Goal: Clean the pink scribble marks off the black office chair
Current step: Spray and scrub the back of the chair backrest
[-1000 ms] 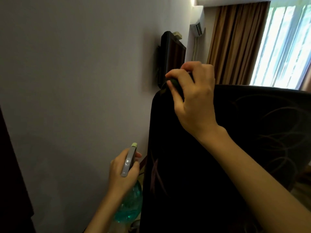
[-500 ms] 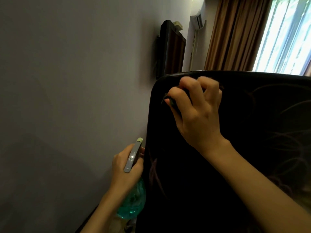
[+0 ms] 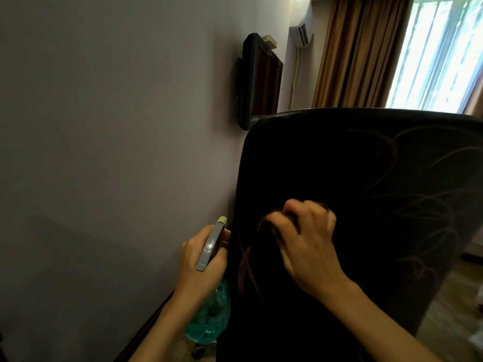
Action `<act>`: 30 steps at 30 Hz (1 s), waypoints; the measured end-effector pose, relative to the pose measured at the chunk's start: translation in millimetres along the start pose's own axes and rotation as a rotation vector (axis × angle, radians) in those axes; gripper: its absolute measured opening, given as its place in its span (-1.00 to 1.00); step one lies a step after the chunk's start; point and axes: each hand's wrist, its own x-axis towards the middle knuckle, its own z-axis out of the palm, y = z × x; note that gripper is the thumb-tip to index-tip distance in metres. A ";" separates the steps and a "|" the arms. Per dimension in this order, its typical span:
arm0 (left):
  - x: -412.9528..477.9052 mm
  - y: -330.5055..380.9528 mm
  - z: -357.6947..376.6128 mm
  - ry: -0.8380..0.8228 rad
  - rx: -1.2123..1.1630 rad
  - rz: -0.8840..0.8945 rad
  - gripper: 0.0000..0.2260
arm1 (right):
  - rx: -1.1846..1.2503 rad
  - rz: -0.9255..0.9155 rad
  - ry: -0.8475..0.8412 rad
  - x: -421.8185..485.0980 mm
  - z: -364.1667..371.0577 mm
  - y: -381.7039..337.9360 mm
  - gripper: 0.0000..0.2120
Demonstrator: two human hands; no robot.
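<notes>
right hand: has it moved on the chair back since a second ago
Yes. The right hand, gripping a dark pad, has slid down the black chair back: from its top left corner to well below the top edge.

We see a matt black fabric chair back (image 3: 339, 165) with faint pink scribble lines (image 3: 245, 267), a translucent teal plastic spray bottle (image 3: 211, 317) with a smooth grey plastic trigger head (image 3: 210, 244), brown cloth curtains (image 3: 360, 50) and a matt painted wall (image 3: 104, 113).

Wooden floor (image 3: 457, 304) shows beyond the black office chair (image 3: 339, 165).
</notes>
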 end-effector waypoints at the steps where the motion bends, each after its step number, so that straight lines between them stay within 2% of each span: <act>1: -1.8 0.7 1.0 0.000 -0.008 0.000 -0.85 | 0.081 0.045 0.049 8.7 -8.9 -0.9 -0.73; 5: -8.9 -1.8 7.4 -0.015 -0.043 -0.002 -0.89 | 0.137 0.074 0.321 65.1 -48.1 -0.5 -0.80; 9: -15.0 -12.6 13.1 -0.033 -0.080 -0.014 -0.91 | 0.088 0.081 0.409 113.3 -47.0 -2.5 -0.80; 14: -18.1 -25.0 17.2 -0.060 -0.131 -0.040 -0.91 | -0.035 0.054 0.333 105.6 -16.4 -7.7 -0.74; 18: -15.7 -26.5 14.7 -0.083 -0.115 -0.043 -0.93 | -0.019 0.021 0.316 87.0 -4.7 -18.1 -0.83; 20: -15.5 -27.4 13.9 -0.091 -0.070 -0.034 -0.89 | -0.067 -0.045 0.261 70.2 5.5 -27.2 -0.89; 24: -19.9 -30.2 10.6 -0.091 -0.040 -0.030 -0.90 | -0.166 -0.175 0.132 24.4 25.0 -39.3 -0.85; 28: -20.7 -29.8 7.2 -0.101 -0.034 -0.041 -0.76 | -0.045 -0.115 0.030 19.6 21.0 -47.1 -0.77; 30: -23.3 -30.0 5.2 -0.107 -0.039 -0.045 -0.74 | 0.072 -0.049 0.059 28.6 5.7 -46.2 -0.76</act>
